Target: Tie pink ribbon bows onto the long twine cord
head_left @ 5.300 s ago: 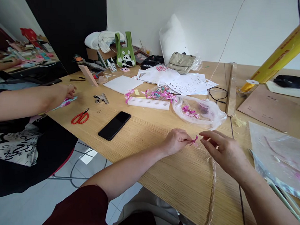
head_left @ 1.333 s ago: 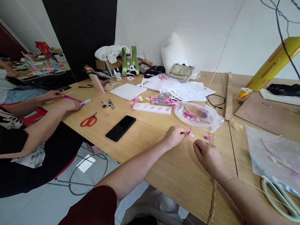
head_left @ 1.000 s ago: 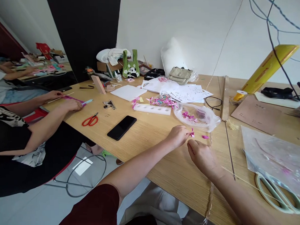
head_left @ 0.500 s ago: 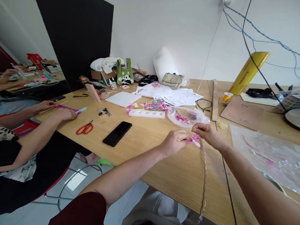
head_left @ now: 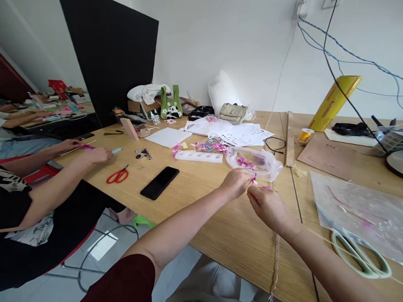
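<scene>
As L hand (head_left: 236, 183) pinches pink pc (head_left: 254, 180), R hand (head_left: 270, 209) near, curled

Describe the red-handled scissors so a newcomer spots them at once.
On the wooden table, find the black phone. Just left of it, near the table's edge, lie small scissors with looped red handles and short dark blades. The other scissors, far to the right, are larger with pale-green handles.

To the right of the flat black rectangular phone (head_left: 159, 182), the left hand (head_left: 236, 183) pinches a small pink petal-like piece (head_left: 254, 179) — the curled right hand (head_left: 269, 209) is near.
</scene>
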`<state>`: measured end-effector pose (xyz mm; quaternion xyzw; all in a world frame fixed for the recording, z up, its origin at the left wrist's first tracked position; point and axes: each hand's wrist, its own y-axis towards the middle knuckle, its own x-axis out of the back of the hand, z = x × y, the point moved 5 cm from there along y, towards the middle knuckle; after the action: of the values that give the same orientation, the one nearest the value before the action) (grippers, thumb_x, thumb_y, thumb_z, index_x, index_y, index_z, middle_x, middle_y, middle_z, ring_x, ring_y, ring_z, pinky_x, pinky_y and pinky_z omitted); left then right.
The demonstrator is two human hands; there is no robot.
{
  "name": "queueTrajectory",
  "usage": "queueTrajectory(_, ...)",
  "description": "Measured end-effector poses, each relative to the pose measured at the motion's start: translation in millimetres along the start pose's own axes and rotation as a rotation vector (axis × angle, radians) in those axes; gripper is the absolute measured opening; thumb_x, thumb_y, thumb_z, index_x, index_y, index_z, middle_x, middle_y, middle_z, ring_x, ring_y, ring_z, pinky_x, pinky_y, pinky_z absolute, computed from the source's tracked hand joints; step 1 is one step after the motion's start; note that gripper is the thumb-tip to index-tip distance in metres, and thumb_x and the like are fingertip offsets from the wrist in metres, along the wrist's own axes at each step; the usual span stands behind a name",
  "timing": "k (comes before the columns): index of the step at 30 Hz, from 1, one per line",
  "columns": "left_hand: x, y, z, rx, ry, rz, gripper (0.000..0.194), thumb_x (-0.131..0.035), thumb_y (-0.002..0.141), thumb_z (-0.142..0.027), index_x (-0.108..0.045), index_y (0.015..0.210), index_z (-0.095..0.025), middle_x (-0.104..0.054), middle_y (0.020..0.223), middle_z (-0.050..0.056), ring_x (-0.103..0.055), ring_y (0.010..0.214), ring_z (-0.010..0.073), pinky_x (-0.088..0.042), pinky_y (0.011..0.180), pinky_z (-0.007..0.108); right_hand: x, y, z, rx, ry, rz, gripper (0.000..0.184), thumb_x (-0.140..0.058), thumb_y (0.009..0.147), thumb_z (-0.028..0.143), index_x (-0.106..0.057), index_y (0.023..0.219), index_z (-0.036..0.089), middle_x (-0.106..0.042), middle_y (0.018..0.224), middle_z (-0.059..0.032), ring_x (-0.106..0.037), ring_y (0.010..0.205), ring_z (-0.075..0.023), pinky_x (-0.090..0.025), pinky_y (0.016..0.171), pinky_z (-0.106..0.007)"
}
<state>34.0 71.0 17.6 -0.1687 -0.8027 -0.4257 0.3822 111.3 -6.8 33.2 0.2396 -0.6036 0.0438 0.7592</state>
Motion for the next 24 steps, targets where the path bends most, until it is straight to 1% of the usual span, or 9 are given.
queueTrajectory(3,-4.5,-4,-16,-0.147,0.028,0.027,0.021,-0.047,0.083,-0.020,-0.067,0.078,-0.016,-0.065,0.080,0.006,-0.058,0.081,0.0159,-0.042,0.075,0.027,23,13,-13,0.035,0.075,-0.038,0.021,-0.038,0.084,0.025,-0.054,0.070,0.019,-0.060,0.066,-0.0030,-0.052,0.060,-0.0137,-0.030,0.055,-0.024)
queueTrajectory(7,-0.8,-15,-39,-0.250,-0.031,0.039,0.024,-0.048,0.084,-0.026,-0.068,0.077,-0.016,-0.060,0.064,0.005,-0.056,0.069,0.0144,-0.042,0.069,0.026,39,30,-54,-0.046,0.287,-0.009,0.021,-0.043,0.081,0.029,-0.054,0.066,0.019,-0.056,0.062,-0.0003,-0.047,0.058,-0.0124,-0.032,0.056,-0.023)
queueTrajectory(9,7.6,-19,-45,-0.210,-0.152,-0.046,0.021,-0.051,0.082,-0.025,-0.068,0.075,-0.015,-0.060,0.065,0.005,-0.055,0.067,0.0129,-0.042,0.066,0.024,27,33,-72,-0.063,0.497,0.046,0.021,-0.045,0.079,0.033,-0.054,0.066,0.019,-0.054,0.063,0.0005,-0.047,0.060,-0.0122,-0.035,0.058,-0.023)
queueTrajectory(11,15.7,-20,-40,-0.075,-0.284,-0.144,0.018,-0.055,0.079,-0.023,-0.067,0.070,-0.013,-0.061,0.067,0.005,-0.056,0.065,0.0119,-0.042,0.062,0.022,7,30,-83,-0.084,0.678,0.092,0.022,-0.046,0.078,0.035,-0.052,0.065,0.019,-0.050,0.061,0.0015,-0.045,0.059,-0.0118,-0.036,0.058,-0.023)
queueTrajectory(13,20.3,-19,-27,0.080,-0.387,-0.212,0.014,-0.058,0.076,-0.019,-0.067,0.069,-0.012,-0.063,0.069,0.006,-0.057,0.065,0.0117,-0.043,0.062,0.021,-12,23,-88,-0.129,0.744,0.081,0.023,-0.044,0.079,0.036,-0.052,0.066,0.019,-0.048,0.060,0.0019,-0.044,0.058,-0.0116,-0.036,0.057,-0.023)
queueTrajectory(16,21.6,-16,-3,0.247,-0.408,-0.246,0.009,-0.059,0.073,-0.013,-0.068,0.069,-0.013,-0.066,0.072,0.005,-0.059,0.067,0.0119,-0.043,0.063,0.021,-26,8,-76,-0.145,0.634,0.015,0.022,-0.041,0.082,0.034,-0.051,0.068,0.019,-0.050,0.062,0.0014,-0.045,0.060,-0.0123,-0.036,0.058,-0.023)
queueTrajectory(19,17.3,-11,15,0.315,-0.312,-0.208,0.012,-0.058,0.071,-0.012,-0.068,0.066,-0.015,-0.067,0.072,0.003,-0.058,0.067,0.0120,-0.043,0.064,0.022,-24,-5,-47,-0.110,0.354,0.008,0.023,-0.035,0.084,0.029,-0.049,0.068,0.020,-0.051,0.058,0.0005,-0.045,0.055,-0.0127,-0.032,0.054,-0.024)
queueTrajectory(22,7.4,-5,16,0.272,-0.188,-0.102,0.017,-0.054,0.073,-0.011,-0.067,0.062,-0.016,-0.065,0.068,0.002,-0.056,0.066,0.0122,-0.041,0.064,0.022,-17,-7,-17,-0.052,0.042,0.061,0.024,-0.033,0.084,0.021,-0.049,0.067,0.019,-0.052,0.054,-0.0010,-0.043,0.049,-0.0122,-0.025,0.050,-0.025)
queueTrajectory(24,-0.3,-3,9,0.183,-0.119,-0.027,0.020,-0.051,0.075,-0.013,-0.066,0.060,-0.016,-0.063,0.065,0.003,-0.054,0.066,0.0130,-0.040,0.064,0.023,-10,-4,-4,-0.010,-0.080,0.087,0.022,-0.034,0.083,0.016,-0.051,0.069,0.019,-0.056,0.058,-0.0031,-0.045,0.050,-0.0126,-0.023,0.050,-0.025)
